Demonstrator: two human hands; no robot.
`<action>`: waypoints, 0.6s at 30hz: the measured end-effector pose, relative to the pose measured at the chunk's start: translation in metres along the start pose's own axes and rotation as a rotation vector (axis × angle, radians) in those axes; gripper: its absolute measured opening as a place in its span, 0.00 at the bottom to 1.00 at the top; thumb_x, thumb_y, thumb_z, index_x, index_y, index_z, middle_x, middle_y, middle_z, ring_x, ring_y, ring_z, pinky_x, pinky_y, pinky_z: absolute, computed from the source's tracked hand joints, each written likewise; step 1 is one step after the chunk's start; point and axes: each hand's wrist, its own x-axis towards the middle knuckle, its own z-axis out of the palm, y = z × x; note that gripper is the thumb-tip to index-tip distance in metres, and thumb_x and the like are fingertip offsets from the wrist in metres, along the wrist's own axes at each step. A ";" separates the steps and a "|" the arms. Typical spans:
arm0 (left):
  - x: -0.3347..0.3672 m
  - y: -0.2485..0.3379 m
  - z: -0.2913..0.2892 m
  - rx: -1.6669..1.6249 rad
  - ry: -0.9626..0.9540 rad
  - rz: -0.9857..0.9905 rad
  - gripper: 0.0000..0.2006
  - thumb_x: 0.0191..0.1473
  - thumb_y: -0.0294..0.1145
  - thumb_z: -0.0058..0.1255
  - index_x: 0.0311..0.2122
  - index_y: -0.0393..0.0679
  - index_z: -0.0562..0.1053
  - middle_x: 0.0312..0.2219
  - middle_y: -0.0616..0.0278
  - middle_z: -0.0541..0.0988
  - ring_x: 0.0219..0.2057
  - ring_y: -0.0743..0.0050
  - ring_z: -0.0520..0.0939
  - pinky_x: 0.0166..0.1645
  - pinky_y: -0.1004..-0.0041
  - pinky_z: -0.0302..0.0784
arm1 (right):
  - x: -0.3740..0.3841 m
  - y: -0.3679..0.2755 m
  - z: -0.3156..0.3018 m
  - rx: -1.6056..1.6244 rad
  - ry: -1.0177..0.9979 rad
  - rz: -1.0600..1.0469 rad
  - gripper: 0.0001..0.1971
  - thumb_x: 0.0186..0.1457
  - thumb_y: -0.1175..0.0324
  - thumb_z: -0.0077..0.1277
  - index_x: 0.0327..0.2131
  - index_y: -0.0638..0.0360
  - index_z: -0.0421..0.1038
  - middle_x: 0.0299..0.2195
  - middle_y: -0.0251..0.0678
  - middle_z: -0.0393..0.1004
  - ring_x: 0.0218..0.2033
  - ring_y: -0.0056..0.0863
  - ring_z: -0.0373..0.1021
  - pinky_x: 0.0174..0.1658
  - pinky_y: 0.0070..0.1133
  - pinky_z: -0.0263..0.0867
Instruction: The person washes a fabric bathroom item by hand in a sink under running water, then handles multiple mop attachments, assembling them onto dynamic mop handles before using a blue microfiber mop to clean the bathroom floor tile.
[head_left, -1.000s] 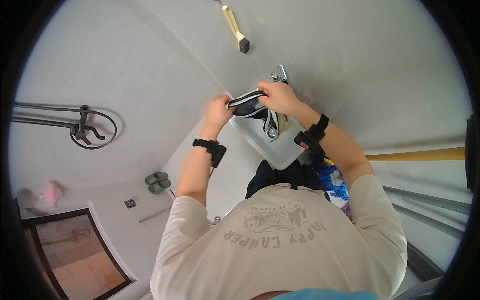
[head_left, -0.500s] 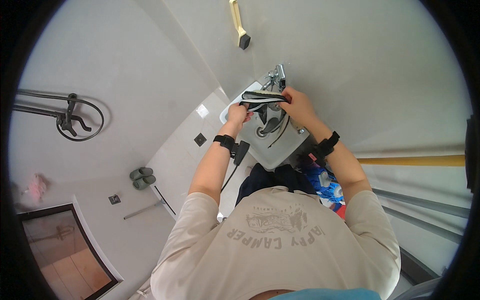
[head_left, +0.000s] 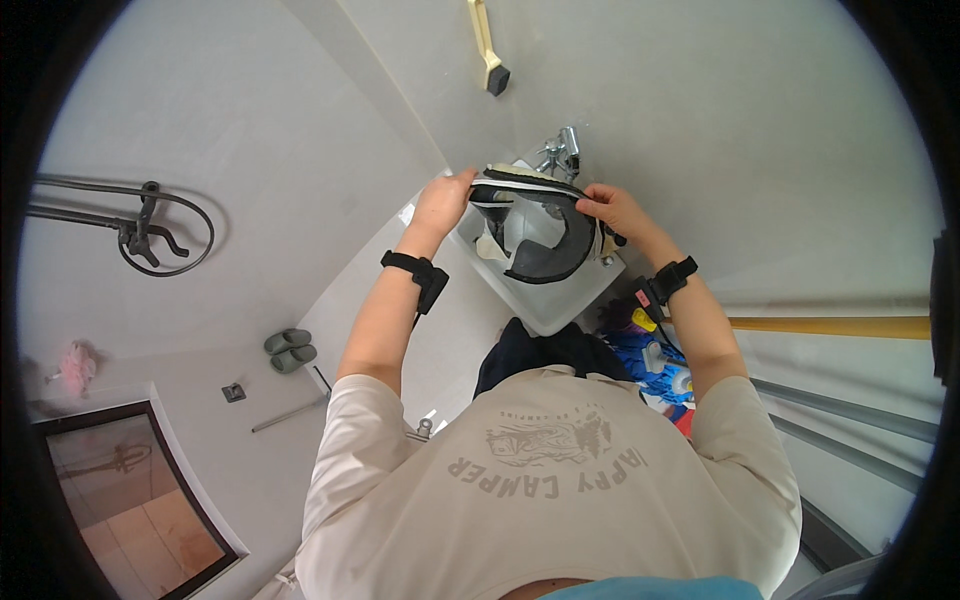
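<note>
Over the white washbasin (head_left: 543, 318) I hold up a dark grey and black curved fabric piece (head_left: 572, 250) with white and pale trim. It looks like a hat or a liner, but I cannot tell its exact kind. My left hand (head_left: 443, 203) pinches the left end of its upper band. At the right end, my right hand (head_left: 617, 212) grips the same band between thumb and fingers. A wide grey arc hangs below the band, its opening facing left, and the basin shows through. The chrome tap (head_left: 560, 150) stands just behind the piece.
A pale-handled brush (head_left: 487, 50) hangs on the wall beyond the tap. Blue items (head_left: 650, 362) lie to the right below the basin. Green slippers (head_left: 290, 350) and a black hand shower (head_left: 150, 235) are at the left. A yellow pole (head_left: 830, 327) runs along the right.
My hands have moved apart, the left one up and leftward, the right one slightly right. The fabric piece, bunched before, is now spread out with its grey arc hanging down.
</note>
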 end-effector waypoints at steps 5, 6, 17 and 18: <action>-0.004 0.002 -0.024 -0.284 0.057 0.112 0.10 0.48 0.26 0.45 0.38 0.46 0.72 0.28 0.53 0.76 0.31 0.49 0.76 0.34 0.61 0.71 | 0.002 0.010 -0.011 0.196 0.081 0.133 0.14 0.54 0.54 0.49 0.30 0.56 0.71 0.23 0.20 0.64 0.24 0.11 0.56 0.27 0.12 0.52; -0.005 0.002 -0.028 -0.281 0.056 0.116 0.10 0.48 0.26 0.45 0.38 0.46 0.72 0.28 0.53 0.76 0.31 0.49 0.76 0.34 0.61 0.71 | 0.003 0.012 -0.012 0.199 0.085 0.130 0.14 0.54 0.54 0.49 0.30 0.56 0.71 0.23 0.20 0.64 0.24 0.11 0.56 0.27 0.12 0.52; -0.004 -0.014 -0.033 -0.090 0.185 -0.024 0.05 0.49 0.26 0.45 0.32 0.43 0.72 0.16 0.54 0.75 0.18 0.58 0.77 0.24 0.67 0.72 | 0.019 -0.015 0.014 -0.011 0.296 -0.247 0.15 0.56 0.56 0.45 0.30 0.60 0.70 0.18 0.22 0.59 0.22 0.12 0.54 0.25 0.16 0.52; -0.003 -0.016 -0.035 -0.249 0.113 -0.206 0.05 0.51 0.26 0.43 0.32 0.41 0.71 0.15 0.56 0.74 0.15 0.63 0.76 0.22 0.69 0.72 | 0.018 -0.027 0.022 -0.009 0.298 -0.244 0.15 0.56 0.56 0.45 0.30 0.60 0.70 0.18 0.22 0.59 0.22 0.12 0.54 0.25 0.16 0.52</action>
